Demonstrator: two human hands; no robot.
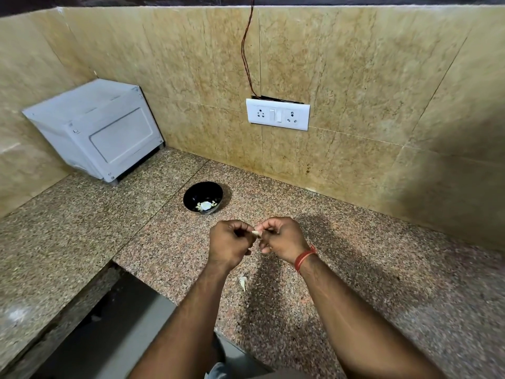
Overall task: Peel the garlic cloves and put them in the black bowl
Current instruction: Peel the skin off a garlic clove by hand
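On the speckled granite counter [355, 269], far left against the tiled wall, sits a white microwave [95, 129]; right of it the black bowl [203, 197] holds a few peeled cloves [205, 205]; nearer the camera the left hand [229, 244] and right hand [281, 237] pinch one garlic clove [256, 233] between their fingertips, raised above the counter; a scrap of peel [242, 282] lies below; a red thread [304, 258] circles the right wrist.

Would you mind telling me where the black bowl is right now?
In the head view the black bowl sits on the granite counter just left of centre, beyond both hands and right of the white appliance.
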